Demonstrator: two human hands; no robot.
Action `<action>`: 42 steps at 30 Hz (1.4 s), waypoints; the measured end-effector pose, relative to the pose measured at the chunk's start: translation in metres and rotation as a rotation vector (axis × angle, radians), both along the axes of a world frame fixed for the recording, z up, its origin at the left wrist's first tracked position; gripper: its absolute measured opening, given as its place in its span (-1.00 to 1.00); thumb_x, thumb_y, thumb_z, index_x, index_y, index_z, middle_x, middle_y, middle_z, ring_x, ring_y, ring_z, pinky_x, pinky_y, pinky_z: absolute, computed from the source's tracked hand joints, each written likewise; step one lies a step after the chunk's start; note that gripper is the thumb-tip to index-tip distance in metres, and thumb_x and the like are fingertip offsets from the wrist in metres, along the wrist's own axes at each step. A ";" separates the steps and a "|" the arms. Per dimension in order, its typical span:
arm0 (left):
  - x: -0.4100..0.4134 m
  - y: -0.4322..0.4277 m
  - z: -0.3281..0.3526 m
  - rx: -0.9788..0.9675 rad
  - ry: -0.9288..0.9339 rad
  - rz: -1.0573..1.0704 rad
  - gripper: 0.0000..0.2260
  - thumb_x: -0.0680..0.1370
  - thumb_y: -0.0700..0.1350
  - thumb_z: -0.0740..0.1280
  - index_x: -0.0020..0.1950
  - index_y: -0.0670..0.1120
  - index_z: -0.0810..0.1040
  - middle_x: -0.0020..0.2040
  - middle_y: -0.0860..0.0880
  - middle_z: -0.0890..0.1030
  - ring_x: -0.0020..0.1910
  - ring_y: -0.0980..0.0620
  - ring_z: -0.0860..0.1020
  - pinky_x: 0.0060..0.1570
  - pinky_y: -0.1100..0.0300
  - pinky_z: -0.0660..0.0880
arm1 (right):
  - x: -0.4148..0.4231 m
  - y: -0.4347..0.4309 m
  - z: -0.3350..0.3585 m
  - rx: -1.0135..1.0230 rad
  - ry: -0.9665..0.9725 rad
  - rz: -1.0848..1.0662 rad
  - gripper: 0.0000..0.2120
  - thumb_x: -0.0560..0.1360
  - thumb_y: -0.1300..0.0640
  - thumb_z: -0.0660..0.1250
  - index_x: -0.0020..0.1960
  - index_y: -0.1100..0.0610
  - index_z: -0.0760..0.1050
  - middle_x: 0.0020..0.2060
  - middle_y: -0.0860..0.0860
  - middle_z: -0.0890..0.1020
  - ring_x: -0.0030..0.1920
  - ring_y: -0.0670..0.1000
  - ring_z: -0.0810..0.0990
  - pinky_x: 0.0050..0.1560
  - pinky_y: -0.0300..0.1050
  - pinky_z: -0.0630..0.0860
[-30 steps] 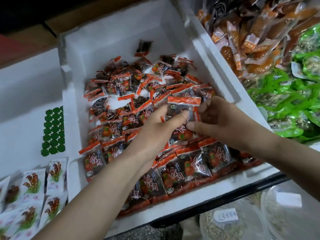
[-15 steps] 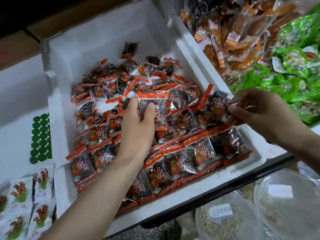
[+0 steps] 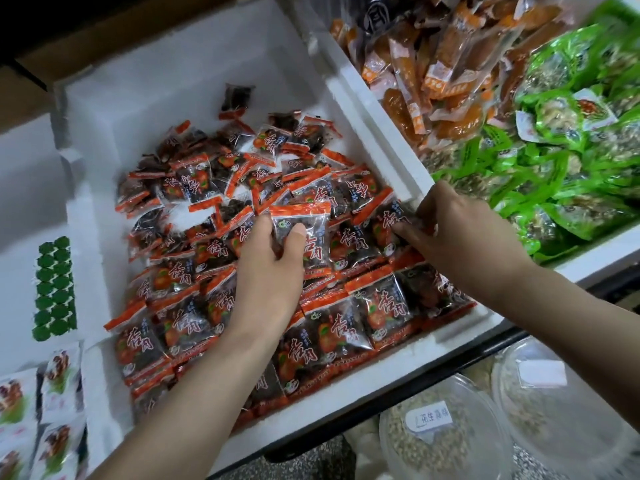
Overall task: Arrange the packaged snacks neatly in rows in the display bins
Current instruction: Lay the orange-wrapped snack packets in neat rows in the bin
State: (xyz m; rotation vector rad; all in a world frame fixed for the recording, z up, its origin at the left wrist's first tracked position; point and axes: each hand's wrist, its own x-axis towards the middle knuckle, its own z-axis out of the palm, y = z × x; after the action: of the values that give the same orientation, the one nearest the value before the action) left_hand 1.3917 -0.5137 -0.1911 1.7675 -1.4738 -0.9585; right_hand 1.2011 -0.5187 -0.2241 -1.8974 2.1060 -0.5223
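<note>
- The white foam bin [image 3: 194, 98] fills the middle of your view. Its far half is mostly bare and its near half is covered with packets.
- The red-and-black snack packets [image 3: 194, 320] lie inside it. Along the near wall they sit flat and overlapping in rough rows. Further back they are a loose heap facing every way.
- To your right, a neighbouring bin holds green packets [image 3: 571, 174], with orange packets [image 3: 433, 67] piled behind them.
- Below the bin's front edge stand two clear lidded tubs [image 3: 450, 441]. The nearer one has a white label.
- At lower left, white packets [image 3: 52, 389] lie beside the bin. Above them is a block of green dots [image 3: 55, 289] on a white surface.
- Your left hand [image 3: 266, 275] reaches over the rows to the middle of the bin. Its thumb and fingers pinch the clear packet with an orange top strip [image 3: 301, 216], lifted slightly above the heap.
- Your right hand [image 3: 460, 233] is at the bin's right wall, fingers curled down onto the dark packet at the wall [image 3: 389, 220], forefinger stretched along it. The thumb is hidden, so you cannot tell whether that hand grips the packet or only presses it.
- A lone packet [image 3: 237, 98] lies by itself near the far wall, apart from the heap.
</note>
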 end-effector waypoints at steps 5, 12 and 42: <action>-0.001 0.001 0.000 0.012 0.058 -0.041 -0.69 0.60 -0.04 0.22 -0.25 -0.09 0.19 -0.34 0.00 0.20 -0.42 0.15 0.19 -0.36 0.28 0.22 | -0.004 0.002 -0.002 -0.064 0.023 0.074 -0.70 0.51 -0.11 0.26 -0.02 0.14 0.39 -0.07 0.02 0.39 -0.14 0.04 0.41 -0.22 -0.11 0.32; -0.006 0.004 -0.002 0.160 0.298 -0.022 -0.93 0.56 0.02 0.28 0.02 0.08 0.49 0.06 -0.05 0.59 0.10 0.09 0.54 0.12 0.20 0.40 | 0.022 0.004 0.021 -0.006 -0.658 0.244 -0.72 0.50 0.09 0.31 0.15 -0.04 0.30 -0.06 -0.19 0.53 -0.15 -0.19 0.55 -0.12 -0.33 0.48; 0.018 -0.032 -0.053 -0.218 -0.695 -0.690 -0.47 0.59 0.14 -0.20 0.49 0.01 0.20 0.43 -0.01 0.29 0.46 -0.02 0.15 0.39 0.11 -0.05 | 0.031 -0.101 0.015 0.103 0.121 0.544 -0.41 0.47 0.01 0.37 0.45 -0.01 0.25 0.36 0.00 0.38 0.36 0.08 0.26 0.36 0.01 0.25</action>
State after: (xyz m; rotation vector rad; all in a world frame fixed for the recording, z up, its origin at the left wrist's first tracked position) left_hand 1.4096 -0.5457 -0.2436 1.5054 -2.6248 -0.4361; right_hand 1.2320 -0.6202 -0.2088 -2.3546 1.5328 -0.1771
